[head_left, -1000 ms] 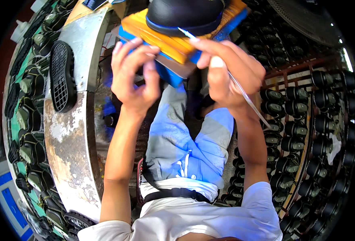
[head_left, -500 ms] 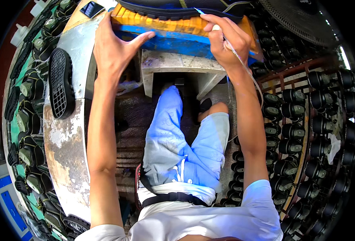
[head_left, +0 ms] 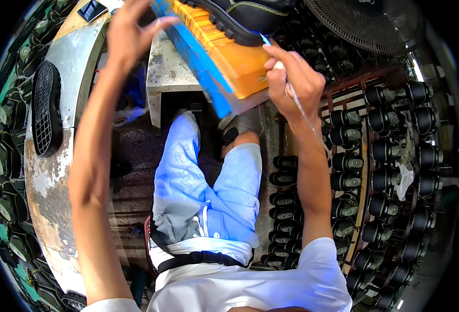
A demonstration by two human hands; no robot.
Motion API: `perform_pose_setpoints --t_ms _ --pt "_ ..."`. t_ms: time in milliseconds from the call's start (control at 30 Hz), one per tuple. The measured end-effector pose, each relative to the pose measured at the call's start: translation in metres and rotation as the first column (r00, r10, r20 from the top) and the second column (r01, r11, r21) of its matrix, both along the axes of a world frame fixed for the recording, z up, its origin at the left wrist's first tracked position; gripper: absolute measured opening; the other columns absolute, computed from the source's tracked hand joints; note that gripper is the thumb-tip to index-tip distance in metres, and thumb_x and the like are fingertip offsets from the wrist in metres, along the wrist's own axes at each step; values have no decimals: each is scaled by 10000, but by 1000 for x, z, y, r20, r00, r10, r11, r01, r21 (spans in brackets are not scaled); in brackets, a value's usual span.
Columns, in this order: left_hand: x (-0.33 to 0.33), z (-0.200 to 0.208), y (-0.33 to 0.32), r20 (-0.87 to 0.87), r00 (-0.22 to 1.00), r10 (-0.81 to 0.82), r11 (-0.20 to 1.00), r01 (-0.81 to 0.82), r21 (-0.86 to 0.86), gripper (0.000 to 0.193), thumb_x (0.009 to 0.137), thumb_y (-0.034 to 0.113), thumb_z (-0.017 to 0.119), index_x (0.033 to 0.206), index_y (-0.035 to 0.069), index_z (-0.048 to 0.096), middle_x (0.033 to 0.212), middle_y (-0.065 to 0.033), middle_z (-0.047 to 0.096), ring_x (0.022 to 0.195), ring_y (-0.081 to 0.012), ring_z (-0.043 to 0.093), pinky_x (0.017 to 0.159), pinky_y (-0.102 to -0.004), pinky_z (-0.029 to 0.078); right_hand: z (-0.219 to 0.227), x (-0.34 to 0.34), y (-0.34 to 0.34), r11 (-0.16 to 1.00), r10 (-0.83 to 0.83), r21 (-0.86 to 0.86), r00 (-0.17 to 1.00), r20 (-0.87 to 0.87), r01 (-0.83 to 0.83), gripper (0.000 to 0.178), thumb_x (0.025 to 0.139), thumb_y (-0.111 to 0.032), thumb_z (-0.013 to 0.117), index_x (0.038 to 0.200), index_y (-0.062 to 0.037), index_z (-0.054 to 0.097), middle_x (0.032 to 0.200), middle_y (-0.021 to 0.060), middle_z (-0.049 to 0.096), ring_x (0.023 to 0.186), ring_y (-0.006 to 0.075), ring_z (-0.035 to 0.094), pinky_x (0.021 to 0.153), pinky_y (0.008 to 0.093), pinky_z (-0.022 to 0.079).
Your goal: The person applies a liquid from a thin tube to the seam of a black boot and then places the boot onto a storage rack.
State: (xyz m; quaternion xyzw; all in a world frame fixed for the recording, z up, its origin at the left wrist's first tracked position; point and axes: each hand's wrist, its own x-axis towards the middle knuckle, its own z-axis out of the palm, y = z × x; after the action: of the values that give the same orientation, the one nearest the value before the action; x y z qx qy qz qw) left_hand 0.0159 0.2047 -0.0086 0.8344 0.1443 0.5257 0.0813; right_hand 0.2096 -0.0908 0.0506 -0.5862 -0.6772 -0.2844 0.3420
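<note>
A black boot (head_left: 258, 14) with yellow stitching lies along an orange-and-blue block (head_left: 240, 67), its chunky sole edge facing me. My right hand (head_left: 294, 83) is closed round a slim pen-like applicator (head_left: 265, 39), whose light blue tip is at the sole's edge near one end of the boot. From that hand a thin clear tube (head_left: 305, 112) runs down along my forearm. At the block's far left end is my left hand (head_left: 128, 39), blurred, its thumb spread wide over the block's side. Its fingertips are partly cut off by the upper rim.
A loose black outsole (head_left: 46, 109) lies on the metal-topped bench (head_left: 79, 62) at left, with a phone (head_left: 92, 10) farther back. Below the block stands a pale stool-like stand (head_left: 169, 67). Racks of black shoes (head_left: 383, 148) fill the right, near a large fan (head_left: 364, 23).
The block and boot have turned clockwise, their right end swinging nearer to me. My left hand has moved up and slightly left. The right hand keeps the applicator at the sole edge.
</note>
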Motion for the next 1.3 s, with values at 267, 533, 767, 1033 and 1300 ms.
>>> perform_pose_setpoints --t_ms 267,533,767,1033,1300 --pt "-56 -47 -136 183 958 -219 959 246 -141 133 870 96 797 999 71 814 1283 -102 753 1285 -349 635 1112 -455 476 -12 -18 12 994 99 43 995 16 -100 365 762 7 605 1087 -35 766 774 52 700 589 204 682 541 303 552" --pt "-65 -52 -53 201 978 57 906 34 -421 496 1125 434 449 1329 74 723 1480 -174 624 1391 -305 576 1167 -416 433 -30 -30 68 968 207 149 978 -14 -202 353 833 25 568 1116 -9 776 778 71 717 644 193 692 599 296 554" --pt "-44 -41 -45 -6 981 192 892 -177 -416 675 1136 579 267 1483 121 623 1340 -181 697 1220 -275 656 1071 -378 469 -36 -14 93 963 132 232 991 33 -136 352 842 16 583 1131 -49 772 776 53 720 646 196 693 588 306 547" --pt "-35 -47 -14 -2 982 187 855 -164 -492 571 1153 513 323 1431 163 679 940 -72 686 886 -172 621 829 -350 494 -30 10 57 975 -60 216 998 13 56 265 894 -74 624 1121 0 738 771 137 631 653 313 638 613 416 511" --pt "-25 -53 22 44 997 61 865 -30 -501 564 1173 451 304 1414 125 695 802 -12 583 718 -84 482 670 -274 419 -27 44 1 927 -275 274 961 37 255 281 798 -69 641 1045 -90 775 765 85 688 605 272 677 568 352 545"
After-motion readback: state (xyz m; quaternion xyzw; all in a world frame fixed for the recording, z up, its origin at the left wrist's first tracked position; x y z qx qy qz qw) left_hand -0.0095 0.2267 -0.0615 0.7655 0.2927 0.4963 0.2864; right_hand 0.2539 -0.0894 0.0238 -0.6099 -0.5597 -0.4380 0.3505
